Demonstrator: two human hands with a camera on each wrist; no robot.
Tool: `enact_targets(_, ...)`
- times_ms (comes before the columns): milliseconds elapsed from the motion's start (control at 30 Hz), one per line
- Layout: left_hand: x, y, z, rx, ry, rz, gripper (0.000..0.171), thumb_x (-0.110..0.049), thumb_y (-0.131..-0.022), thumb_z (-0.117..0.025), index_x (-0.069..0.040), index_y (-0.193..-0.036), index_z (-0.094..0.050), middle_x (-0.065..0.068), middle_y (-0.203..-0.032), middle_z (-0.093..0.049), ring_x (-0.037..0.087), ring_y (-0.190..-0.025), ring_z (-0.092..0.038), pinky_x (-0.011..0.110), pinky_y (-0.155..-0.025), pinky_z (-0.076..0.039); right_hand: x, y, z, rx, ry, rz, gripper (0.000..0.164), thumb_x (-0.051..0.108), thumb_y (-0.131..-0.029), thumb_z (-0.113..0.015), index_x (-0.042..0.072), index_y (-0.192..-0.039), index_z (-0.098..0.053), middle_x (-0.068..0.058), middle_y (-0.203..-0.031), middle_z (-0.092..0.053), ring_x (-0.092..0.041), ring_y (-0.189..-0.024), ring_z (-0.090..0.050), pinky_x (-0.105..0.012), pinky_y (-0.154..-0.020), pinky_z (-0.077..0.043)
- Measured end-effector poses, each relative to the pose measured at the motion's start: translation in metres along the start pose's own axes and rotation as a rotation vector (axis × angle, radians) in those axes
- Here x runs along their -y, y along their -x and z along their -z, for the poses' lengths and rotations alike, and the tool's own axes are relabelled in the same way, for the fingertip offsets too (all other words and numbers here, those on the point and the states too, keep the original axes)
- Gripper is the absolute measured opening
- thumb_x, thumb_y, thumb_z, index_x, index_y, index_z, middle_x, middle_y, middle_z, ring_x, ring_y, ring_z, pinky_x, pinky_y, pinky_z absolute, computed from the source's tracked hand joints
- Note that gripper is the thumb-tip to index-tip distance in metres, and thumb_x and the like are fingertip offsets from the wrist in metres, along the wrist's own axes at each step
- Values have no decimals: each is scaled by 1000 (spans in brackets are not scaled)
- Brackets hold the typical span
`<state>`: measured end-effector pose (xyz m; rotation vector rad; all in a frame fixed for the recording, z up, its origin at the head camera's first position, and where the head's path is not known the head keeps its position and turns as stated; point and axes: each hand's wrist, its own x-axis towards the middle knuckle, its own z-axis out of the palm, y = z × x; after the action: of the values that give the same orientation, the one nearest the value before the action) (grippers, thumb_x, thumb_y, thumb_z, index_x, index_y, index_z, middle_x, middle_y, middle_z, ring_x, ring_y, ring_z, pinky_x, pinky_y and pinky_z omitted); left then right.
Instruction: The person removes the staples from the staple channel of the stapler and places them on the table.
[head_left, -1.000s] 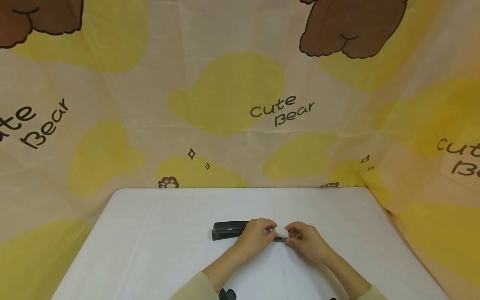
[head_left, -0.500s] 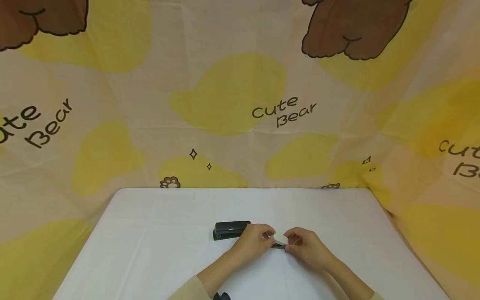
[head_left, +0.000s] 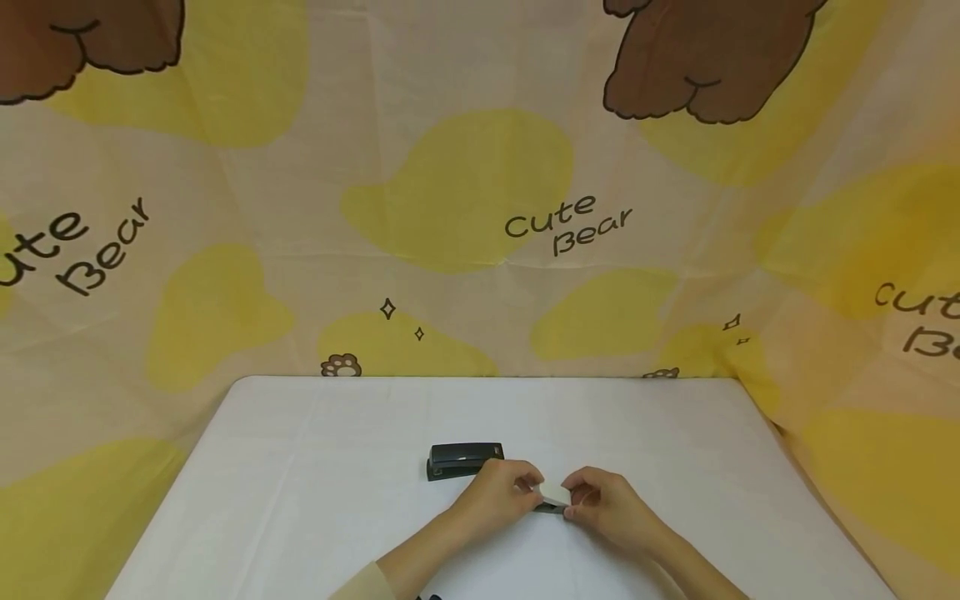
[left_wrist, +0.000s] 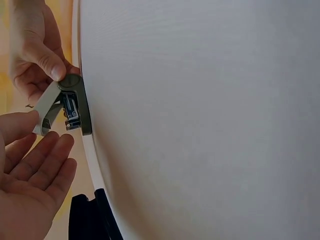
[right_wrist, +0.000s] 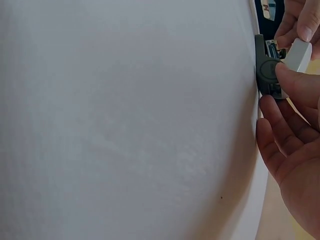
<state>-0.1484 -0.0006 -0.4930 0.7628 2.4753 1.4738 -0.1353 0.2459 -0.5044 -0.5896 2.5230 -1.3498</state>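
Note:
A small stapler with a white top arm and a grey-green base is between my two hands, its arm swung up from the base. In the left wrist view the metal magazine shows inside the gap. My left hand pinches the free end of the white arm. With thumb and fingers, my right hand grips the round hinge end. The base stands close over the white tabletop. Behind my left hand lies a larger black stapler, its right end partly hidden by that hand.
A white-covered table with rounded far corners spreads under both hands. Right behind its far edge hangs a beige and yellow cloth printed with bears and lettering.
Both hands have drawn the small stapler towards me and slightly left. More of the black stapler shows now; it stays in place.

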Motion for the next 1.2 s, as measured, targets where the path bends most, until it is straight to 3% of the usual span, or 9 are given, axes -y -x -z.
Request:
enact_targets(467,-1,21,9,40,19,49,14,-6,-89,-79,-6,-103,-78,-9,-87,-73,0,-79,-62,22,-73,-51,3,6,-15,44,-39,33,24,10,-92,-80,8,-112,-69,4,-99,-68,-9,-89,-66,-25,-84,-54)
enact_targets(1200,0,50,24,51,20,46,12,-6,-88,-80,-8,-99,-78,-13,-83,-70,0,-75,-61,22,-73,-51,20,6,-38,85,-85,14,24,12,-90,-82,12,-110,-70,6,-98,-69,-8,-89,-65,-24,-85,-50)
